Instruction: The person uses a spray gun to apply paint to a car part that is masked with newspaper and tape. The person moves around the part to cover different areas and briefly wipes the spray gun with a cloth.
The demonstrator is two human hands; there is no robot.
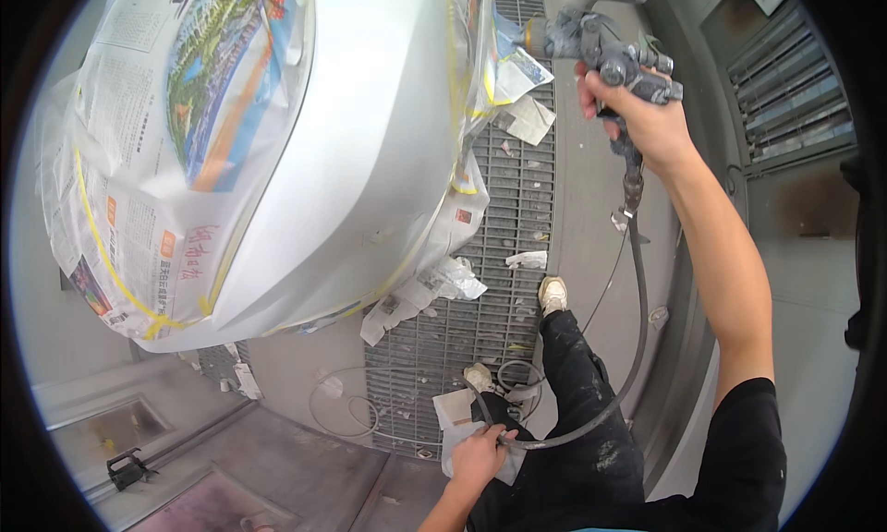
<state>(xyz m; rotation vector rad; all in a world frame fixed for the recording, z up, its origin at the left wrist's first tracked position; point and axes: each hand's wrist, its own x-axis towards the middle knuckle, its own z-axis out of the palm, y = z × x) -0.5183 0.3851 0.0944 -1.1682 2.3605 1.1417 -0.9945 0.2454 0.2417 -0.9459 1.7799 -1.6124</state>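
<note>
In the head view my right hand (647, 116) grips a grey, paint-stained spray gun (605, 52) at upper right, beside a white car panel (360, 135). The gun points left toward the panel's taped edge. Its hose (637, 301) hangs from the handle and loops down to my left hand (480, 453), which is closed on it at the bottom centre. A pale sheet of paper or cloth (448, 410) is at my left hand. Newspaper masking (129, 116) with yellow tape covers the panel's surroundings.
A metal floor grate (508, 218) runs between the car and my feet, with torn paper scraps (527, 116) on it. Loose hose coils lie on the floor. A louvred booth wall (781, 98) stands at right, grey panels (139, 440) at lower left.
</note>
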